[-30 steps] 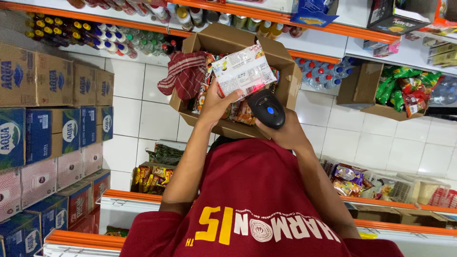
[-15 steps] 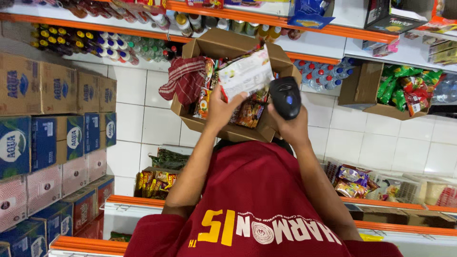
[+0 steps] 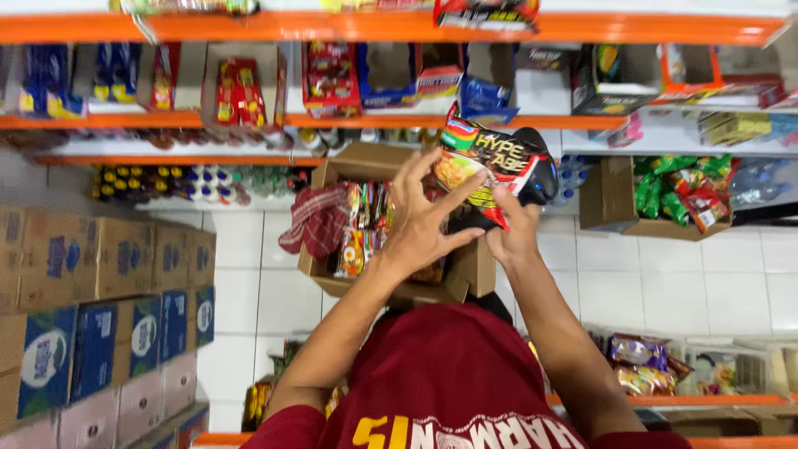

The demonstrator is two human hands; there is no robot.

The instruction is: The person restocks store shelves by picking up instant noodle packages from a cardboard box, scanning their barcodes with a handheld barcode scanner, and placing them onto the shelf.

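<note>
My left hand grips a dark instant-noodle packet by its lower left side, fingers spread over the front. My right hand holds a black handheld scanner just behind the packet's right edge, with its thumb against the packet. Both hands are raised above an open cardboard box filled with several colourful snack packets. A red checked cloth hangs over the box's left rim. My red shirt fills the bottom of the view.
Orange-edged shelves with packets and cartons run across the top. Stacked brown and blue cartons stand at the left. Another open box of green and red packets sits at the right. White floor tiles surround the box.
The pale packet that my left hand held is gone; a dark noodle packet is now in my hands. Both hands and the scanner have risen, and the view has tilted toward the shelves.
</note>
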